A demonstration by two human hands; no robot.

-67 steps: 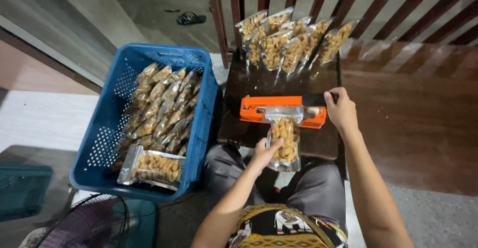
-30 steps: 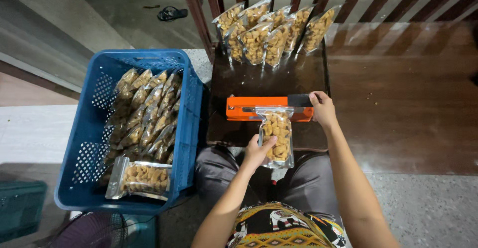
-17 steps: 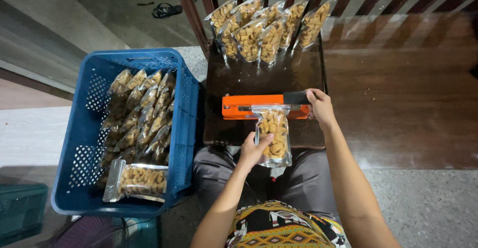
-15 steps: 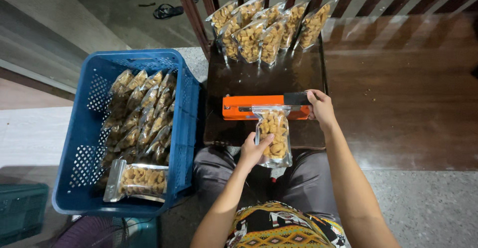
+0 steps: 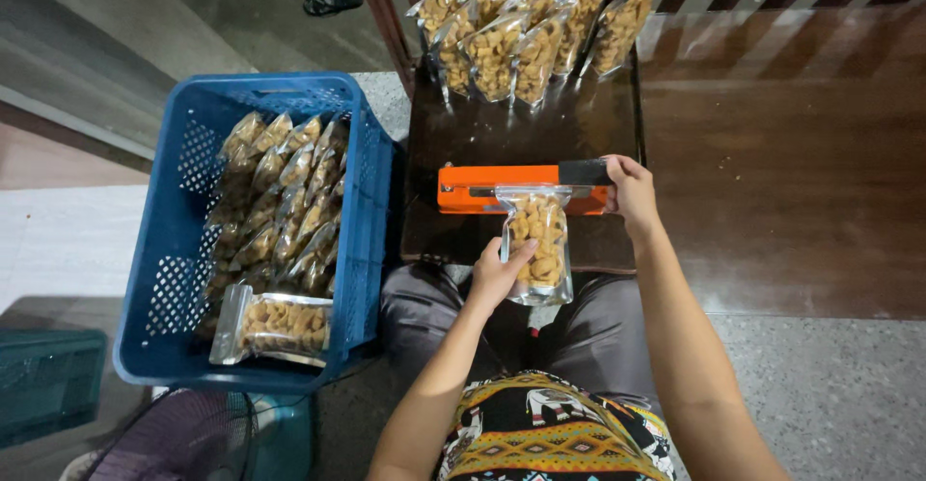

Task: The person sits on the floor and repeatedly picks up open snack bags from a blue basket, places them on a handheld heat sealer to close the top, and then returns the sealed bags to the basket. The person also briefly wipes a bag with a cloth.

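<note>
Head view: nothing has shifted; right hand (image 5: 629, 190) still presses the orange heat sealer's bar (image 5: 521, 185) down, left hand (image 5: 497, 274) holds the clear snack-filled plastic pouch (image 5: 537, 245) clamped in it.

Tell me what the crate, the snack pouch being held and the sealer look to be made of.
Blue crate: likely molded plastic, with perforated lattice walls. Snack pouch: clear glossy plastic film; contents show through. Orange sealer: smooth painted casing, metal or plastic unclear.
</note>
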